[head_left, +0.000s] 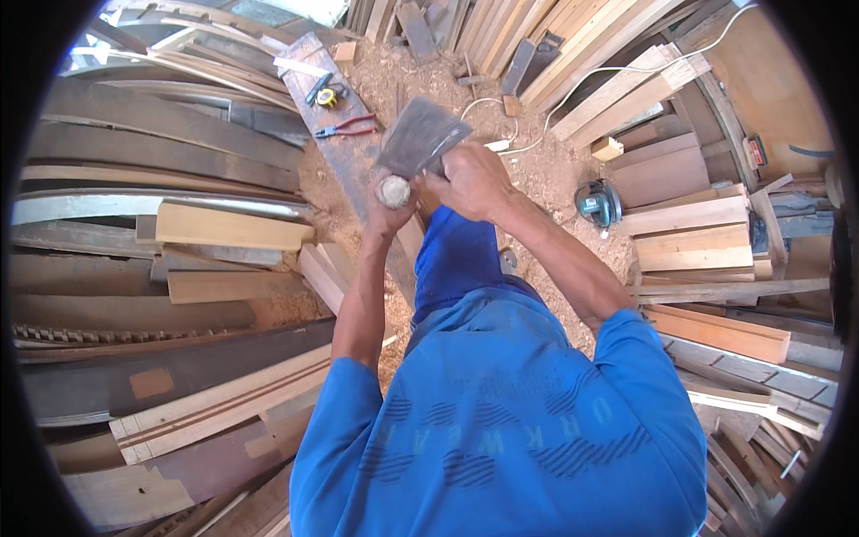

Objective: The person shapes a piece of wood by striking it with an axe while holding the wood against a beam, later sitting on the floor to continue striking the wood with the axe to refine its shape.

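My left hand (385, 215) is closed around a thick stick-like piece whose pale, rough round end (393, 191) points up toward me. Just beyond it is a broad, flat, four-sided grey piece (422, 137) with a streaked surface. At its near right corner my right hand (479, 182) is closed, the fingers curled by the edge. Both hands are close together above my blue-clad leg (461, 255). Whether the grey piece and the round-ended one are joined I cannot tell, since my fingers cover the place between them.
A narrow plank (344, 161) carries red-handled pliers (347, 128) and a yellow tape measure (326, 97). Wood shavings (564, 206) cover the floor. A teal power tool (598, 204) stands on the right, near a white cord (573, 109). Stacked boards (170, 139) line both sides.
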The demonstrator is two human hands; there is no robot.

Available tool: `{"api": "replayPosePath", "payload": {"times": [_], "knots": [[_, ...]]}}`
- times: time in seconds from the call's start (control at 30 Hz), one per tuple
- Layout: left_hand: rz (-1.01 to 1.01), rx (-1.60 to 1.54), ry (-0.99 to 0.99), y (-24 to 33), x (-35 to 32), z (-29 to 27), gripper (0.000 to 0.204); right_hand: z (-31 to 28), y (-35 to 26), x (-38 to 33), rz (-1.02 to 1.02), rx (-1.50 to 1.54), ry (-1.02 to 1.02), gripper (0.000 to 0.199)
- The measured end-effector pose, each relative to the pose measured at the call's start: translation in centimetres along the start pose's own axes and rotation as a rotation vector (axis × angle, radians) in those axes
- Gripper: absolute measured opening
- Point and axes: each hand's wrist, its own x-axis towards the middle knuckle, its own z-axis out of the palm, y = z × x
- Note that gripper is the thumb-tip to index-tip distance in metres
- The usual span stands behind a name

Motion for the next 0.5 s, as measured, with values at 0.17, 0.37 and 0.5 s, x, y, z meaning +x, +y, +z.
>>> {"api": "replayPosePath", "payload": {"times": [0.17,0.37,0.5], "knots": [[0.184,0.149,-0.088,0.3,0.2,0.0,0.028,1.1,0.1,0.4,-0.026,-0.083,-0.075,0.022],[0.106,-0.003,0.186,1.9,-0.2,1.6,0.040,1.3,0.0,-0.7,-0.023,0.326,0.044,0.027],[0.018,-0.310,0.198,0.9,2.6,0.8,0.027,3.2,-0.9,-2.8,-0.078,0.743,0.234,0.025]]}}
